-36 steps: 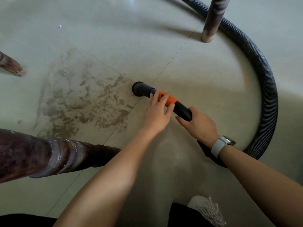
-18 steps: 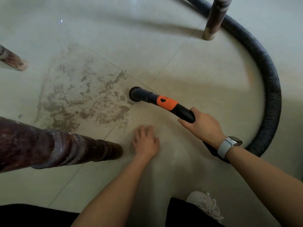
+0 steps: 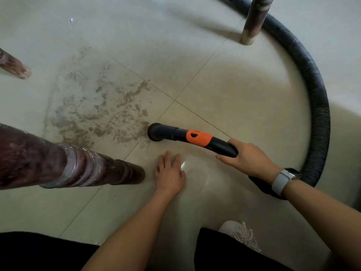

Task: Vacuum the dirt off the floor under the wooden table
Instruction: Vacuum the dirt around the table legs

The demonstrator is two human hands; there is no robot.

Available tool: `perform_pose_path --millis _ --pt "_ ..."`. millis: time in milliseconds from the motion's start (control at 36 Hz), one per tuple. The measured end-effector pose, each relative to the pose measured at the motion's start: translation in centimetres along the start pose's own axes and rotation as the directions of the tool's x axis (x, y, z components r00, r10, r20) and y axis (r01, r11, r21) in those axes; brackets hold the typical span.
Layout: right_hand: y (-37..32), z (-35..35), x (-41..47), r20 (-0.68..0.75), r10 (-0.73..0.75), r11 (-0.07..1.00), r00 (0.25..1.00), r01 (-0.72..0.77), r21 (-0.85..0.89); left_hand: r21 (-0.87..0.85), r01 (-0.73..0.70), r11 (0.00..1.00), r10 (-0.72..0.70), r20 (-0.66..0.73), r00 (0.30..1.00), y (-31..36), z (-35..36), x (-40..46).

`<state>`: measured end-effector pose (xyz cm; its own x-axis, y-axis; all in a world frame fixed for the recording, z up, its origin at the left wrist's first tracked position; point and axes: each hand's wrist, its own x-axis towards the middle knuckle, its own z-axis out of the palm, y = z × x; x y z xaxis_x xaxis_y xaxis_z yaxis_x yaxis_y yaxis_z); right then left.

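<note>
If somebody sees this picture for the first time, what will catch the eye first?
First the brown dirt patch on the pale floor, with the vacuum nozzle at its right edge. Then the right hand gripping the orange-banded wand, and the left hand flat on the floor beside a dark table leg.

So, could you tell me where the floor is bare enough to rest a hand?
Bare tile lies between the left hand and the right hand gripping the vacuum nozzle, and inside the hose curve. It is crowded leftward: the dirt patch and the near table leg.
</note>
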<state>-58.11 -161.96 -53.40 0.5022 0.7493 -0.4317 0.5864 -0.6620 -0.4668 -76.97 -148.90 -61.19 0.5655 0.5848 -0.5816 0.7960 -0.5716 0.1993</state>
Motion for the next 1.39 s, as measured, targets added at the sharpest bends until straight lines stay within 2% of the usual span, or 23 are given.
perform_pose_path --millis 222,417,528,806,917,1111,1250,1389 --pt "0.1 0.4 -1.2 0.085 -0.099 0.99 0.992 0.106 -0.089 0.015 -0.008 1.0 0.009 -0.059 0.998 -0.2 1.0 -0.6" --pt "-0.2 1.2 -1.2 0.044 -0.144 0.976 0.989 0.149 -0.158 0.009 -0.005 1.0 0.006 -0.071 0.997 -0.3 1.2 -0.8" --pt "-0.5 1.4 -0.7 -0.016 -0.125 0.974 0.992 0.12 -0.193 -0.032 -0.006 0.999 0.005 -0.039 0.999 -0.1 0.9 -0.8" --pt "-1.3 0.5 1.7 -0.13 -0.021 0.991 0.991 0.004 -0.133 -0.152 0.077 0.985 -0.072 0.043 0.997 1.4 -2.0 0.3" --pt "-2.1 -0.3 2.4 -0.069 0.004 0.993 0.998 -0.012 -0.119 -0.206 0.107 0.973 -0.092 0.082 0.992 1.3 -4.7 0.2" --pt "-3.2 -1.7 2.6 -0.003 -0.025 0.998 1.0 0.025 -0.062 -0.211 0.076 0.975 -0.066 0.053 0.996 -0.2 -7.9 -1.0" --pt "-2.9 -0.3 1.8 0.024 -0.119 0.986 0.993 0.121 -0.112 -0.316 0.098 0.944 -0.097 0.018 0.995 -0.7 -7.0 -1.5" --pt "-2.0 0.3 0.3 0.047 -0.153 0.979 0.987 0.158 -0.13 -0.492 0.145 0.859 -0.171 -0.007 0.985 -0.1 -5.2 -3.0"
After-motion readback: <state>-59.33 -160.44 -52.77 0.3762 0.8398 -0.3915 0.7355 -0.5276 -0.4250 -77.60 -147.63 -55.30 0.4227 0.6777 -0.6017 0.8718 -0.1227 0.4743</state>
